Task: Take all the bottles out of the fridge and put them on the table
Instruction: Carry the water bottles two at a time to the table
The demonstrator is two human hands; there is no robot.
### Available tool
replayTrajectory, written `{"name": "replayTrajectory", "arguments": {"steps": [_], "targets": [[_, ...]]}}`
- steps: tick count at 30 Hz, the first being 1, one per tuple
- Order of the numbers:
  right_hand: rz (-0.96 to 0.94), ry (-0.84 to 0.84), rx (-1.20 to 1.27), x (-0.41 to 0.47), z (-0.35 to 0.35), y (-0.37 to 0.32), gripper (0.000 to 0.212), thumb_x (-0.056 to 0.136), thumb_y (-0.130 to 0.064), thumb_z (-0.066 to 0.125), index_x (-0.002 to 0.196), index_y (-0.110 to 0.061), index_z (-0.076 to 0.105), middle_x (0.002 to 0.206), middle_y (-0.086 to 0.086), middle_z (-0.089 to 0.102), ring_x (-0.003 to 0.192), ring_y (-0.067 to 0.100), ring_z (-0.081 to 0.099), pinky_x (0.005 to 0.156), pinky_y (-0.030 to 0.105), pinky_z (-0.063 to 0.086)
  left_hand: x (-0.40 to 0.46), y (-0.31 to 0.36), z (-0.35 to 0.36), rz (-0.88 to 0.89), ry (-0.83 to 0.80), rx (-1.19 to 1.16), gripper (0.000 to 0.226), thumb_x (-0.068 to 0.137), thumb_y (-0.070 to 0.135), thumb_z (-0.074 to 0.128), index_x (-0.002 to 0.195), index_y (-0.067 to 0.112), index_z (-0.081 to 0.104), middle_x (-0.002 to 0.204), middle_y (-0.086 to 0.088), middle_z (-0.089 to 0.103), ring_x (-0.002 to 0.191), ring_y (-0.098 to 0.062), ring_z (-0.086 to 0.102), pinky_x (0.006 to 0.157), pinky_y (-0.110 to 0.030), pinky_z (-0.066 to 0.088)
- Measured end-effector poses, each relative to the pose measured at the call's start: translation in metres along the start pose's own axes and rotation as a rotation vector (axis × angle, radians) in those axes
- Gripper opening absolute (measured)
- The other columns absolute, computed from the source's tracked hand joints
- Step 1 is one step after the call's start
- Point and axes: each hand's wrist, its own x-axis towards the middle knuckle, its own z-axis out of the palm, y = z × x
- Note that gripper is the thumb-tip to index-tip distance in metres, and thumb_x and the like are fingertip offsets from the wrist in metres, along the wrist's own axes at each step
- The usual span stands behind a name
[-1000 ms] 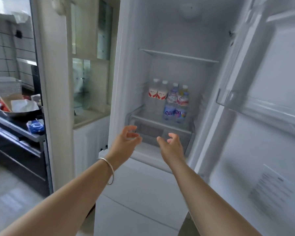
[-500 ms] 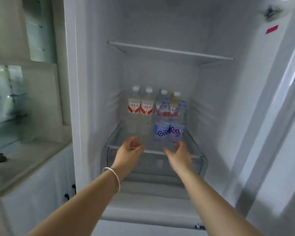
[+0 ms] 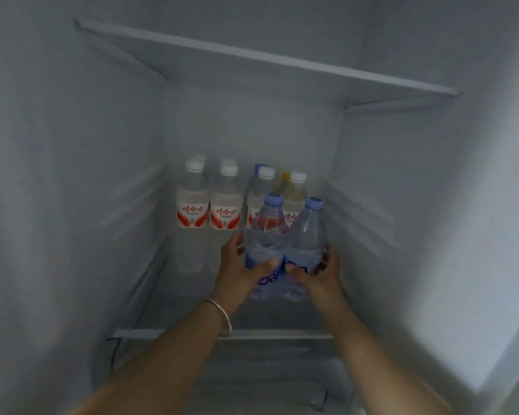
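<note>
Bottles all sit inside the fridge (image 3: 72,175) on its lower shelf, none removed yet: left hand (image 3: 240,265) and right hand (image 3: 321,274) each grip 1 of the 2 blue-capped bottles (image 3: 282,244) in front.

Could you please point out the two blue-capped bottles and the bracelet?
left blue-capped bottle (image 3: 264,235): head view, on its clear body.
right blue-capped bottle (image 3: 307,235): head view, on its clear body.
bracelet (image 3: 222,314): head view, on the band.

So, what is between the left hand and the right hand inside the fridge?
In the head view, two blue-capped bottles stand side by side between the left hand and the right hand; each hand grips one.
</note>
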Motion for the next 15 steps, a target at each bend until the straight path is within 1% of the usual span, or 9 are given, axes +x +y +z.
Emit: {"name": "replayTrajectory", "arguments": {"steps": [2, 4, 5, 6, 8, 9, 11, 14, 15], "targets": [[-0.033, -0.025, -0.047, 0.013, -0.003, 0.007, 0.085, 0.053, -0.027, 0.088, 0.125, -0.008, 0.048, 0.119, 0.007, 0.063, 0.106, 0.017, 0.064, 0.085, 0.034, 0.056, 0.015, -0.009, 0.003, 0.018, -0.017, 0.003, 0.059, 0.068, 0.009, 0.082, 0.112, 0.027, 0.048, 0.108, 0.017, 0.058, 0.092, 0.013, 0.061, 0.076, -0.008, 0.051], [-0.056, -0.073, -0.1, 0.023, -0.004, 0.014, 0.066, 0.056, -0.023, 0.087, 0.112, -0.004, 0.059, 0.102, 0.007, 0.069, 0.087, 0.007, 0.069, 0.067, 0.022, 0.056, 0.025, -0.018, 0.011, 0.033, -0.026, 0.022, 0.049, 0.065, 0.02, 0.083, 0.108, 0.014, 0.061, 0.101, 0.002, 0.071, 0.093, -0.004, 0.069, 0.077, -0.021, 0.056], [-0.057, -0.099, -0.087, 0.023, -0.001, 0.014, 0.052, 0.057, -0.025, 0.084, 0.1, -0.003, 0.064, 0.088, 0.007, 0.07, 0.073, 0.005, 0.069, 0.059, 0.022, 0.054, 0.026, -0.021, 0.016, 0.031, -0.011, 0.034, 0.037, 0.066, 0.019, 0.083, 0.098, 0.012, 0.067, 0.09, 0.003, 0.075, 0.086, -0.007, 0.071, 0.071, -0.021, 0.055], [-0.045, -0.103, -0.093, 0.026, 0.001, 0.018, 0.041, 0.057, -0.031, 0.079, 0.086, -0.004, 0.067, 0.075, 0.006, 0.069, 0.061, 0.007, 0.067, 0.054, 0.026, 0.052, 0.026, -0.022, 0.02, 0.031, 0.027, 0.038, 0.024, 0.069, 0.016, 0.082, 0.089, 0.015, 0.068, 0.081, 0.01, 0.075, 0.079, -0.003, 0.071, 0.066, -0.015, 0.053], [-0.007, -0.09, -0.082, 0.029, 0.006, 0.022, 0.034, 0.056, -0.039, 0.073, 0.067, -0.008, 0.064, 0.058, 0.003, 0.064, 0.051, 0.011, 0.062, 0.051, 0.03, 0.05, 0.027, -0.02, 0.027, 0.046, 0.083, 0.05, 0.025, 0.071, 0.011, 0.08, 0.08, 0.027, 0.062, 0.071, 0.028, 0.07, 0.071, 0.01, 0.066, 0.059, -0.004, 0.047], [-0.006, -0.076, -0.074, 0.031, 0.007, 0.025, 0.036, 0.056, -0.04, 0.072, 0.066, -0.007, 0.062, 0.057, 0.001, 0.063, 0.051, 0.01, 0.061, 0.051, 0.029, 0.049, 0.025, -0.022, 0.029, 0.04, 0.099, 0.033, 0.03, 0.072, 0.011, 0.08, 0.081, 0.03, 0.058, 0.07, 0.029, 0.068, 0.07, 0.014, 0.064, 0.058, -0.001, 0.045], [-0.016, -0.05, -0.072, 0.03, 0.009, 0.026, 0.046, 0.053, -0.044, 0.072, 0.076, -0.006, 0.061, 0.064, 0.002, 0.063, 0.055, 0.008, 0.062, 0.053, 0.026, 0.05, 0.024, -0.025, 0.03, 0.007, 0.138, 0.034, 0.035, 0.071, 0.021, 0.081, 0.094, 0.027, 0.055, 0.078, 0.022, 0.068, 0.075, 0.012, 0.064, 0.06, -0.001, 0.045], [-0.046, 0.005, -0.065, 0.021, 0.013, 0.018, 0.061, 0.049, -0.046, 0.073, 0.092, -0.006, 0.056, 0.08, 0.005, 0.066, 0.068, 0.013, 0.065, 0.056, 0.029, 0.054, 0.023, -0.023, 0.027, -0.034, 0.18, 0.016, 0.049, 0.069, 0.031, 0.08, 0.107, 0.026, 0.049, 0.093, 0.021, 0.061, 0.084, 0.007, 0.06, 0.068, -0.008, 0.048], [-0.075, 0.026, -0.073, 0.017, 0.013, 0.012, 0.063, 0.05, -0.044, 0.074, 0.097, -0.008, 0.055, 0.084, 0.003, 0.066, 0.073, 0.012, 0.065, 0.058, 0.024, 0.053, 0.023, -0.023, 0.025, -0.04, 0.183, 0.002, 0.052, 0.067, 0.036, 0.081, 0.108, 0.027, 0.05, 0.094, 0.019, 0.061, 0.084, 0.006, 0.061, 0.072, -0.012, 0.048]]}}
